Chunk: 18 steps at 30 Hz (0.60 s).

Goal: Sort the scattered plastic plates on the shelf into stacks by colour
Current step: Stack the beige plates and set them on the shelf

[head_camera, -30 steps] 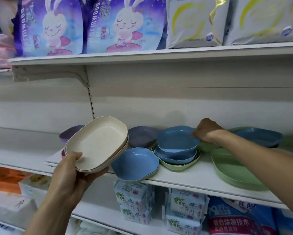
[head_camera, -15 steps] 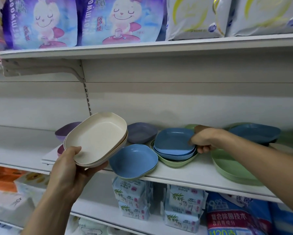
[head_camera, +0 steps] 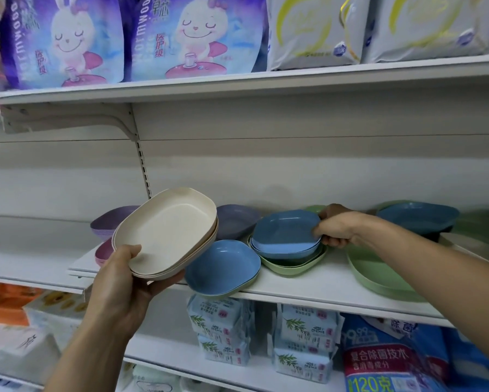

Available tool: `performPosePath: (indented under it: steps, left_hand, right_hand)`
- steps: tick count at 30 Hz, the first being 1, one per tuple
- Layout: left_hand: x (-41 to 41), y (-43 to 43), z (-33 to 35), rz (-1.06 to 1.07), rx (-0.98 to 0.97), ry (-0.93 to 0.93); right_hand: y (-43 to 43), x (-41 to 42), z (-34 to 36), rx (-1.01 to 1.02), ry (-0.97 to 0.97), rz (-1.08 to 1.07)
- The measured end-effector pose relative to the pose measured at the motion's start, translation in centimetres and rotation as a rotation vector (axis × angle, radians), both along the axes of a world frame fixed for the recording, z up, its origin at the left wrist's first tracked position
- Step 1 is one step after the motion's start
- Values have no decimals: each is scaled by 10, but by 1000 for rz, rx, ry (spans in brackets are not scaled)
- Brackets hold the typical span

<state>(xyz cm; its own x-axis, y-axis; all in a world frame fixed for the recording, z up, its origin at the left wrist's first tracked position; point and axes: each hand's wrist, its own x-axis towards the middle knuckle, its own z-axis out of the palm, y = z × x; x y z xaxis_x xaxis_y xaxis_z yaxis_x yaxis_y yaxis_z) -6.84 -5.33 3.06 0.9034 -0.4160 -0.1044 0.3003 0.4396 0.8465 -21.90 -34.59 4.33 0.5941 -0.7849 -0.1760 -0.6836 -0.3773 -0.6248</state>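
Nested cream plates [head_camera: 167,236]; glossy, rounded-rectangular

Soft, even, fairly bright light is spread throughout; a dimmer band is left under the upper shelf [head_camera: 266,80] and faint shadows are cast on the back panel [head_camera: 266,176]. Sheen is seen on the glossy packs [head_camera: 308,29]. Shelf lines are bowed by wide-angle distortion, and the green plates [head_camera: 481,225] at the right edge are blurred
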Motion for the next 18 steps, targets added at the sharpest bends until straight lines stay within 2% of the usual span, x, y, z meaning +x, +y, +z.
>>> performPosePath:
  steps: [2,5,7,8,10,13,15,18]
  left_hand:
    - [-3,-1,1,-14,-1,1]
    - [-7,0,2,-40,-11,12]
    - [-8,1,2,-68,-14,21]
    - [-9,0,1,-82,-6,23]
    - [-14,-3,0,-114,21,18]
    - [-22,-14,-5,-167,68,-9]
    - [-27,-21,-6,-191,100,-21]
    - [-31,-31,-8,-223,109,-37]
  right_hand:
    - [-1,1,-7,9,35,11]
    - [5,-2,-5,-39,184,44]
    - [9,-6,2,-209,289,55]
    - [13,-8,6,-311,282,36]
    - [23,-8,14,-346,61,28]
    - [49,0,23,-68,-314,135]
    - [63,5,22,46,-399,229]
    - [73,0,18,99,-411,290]
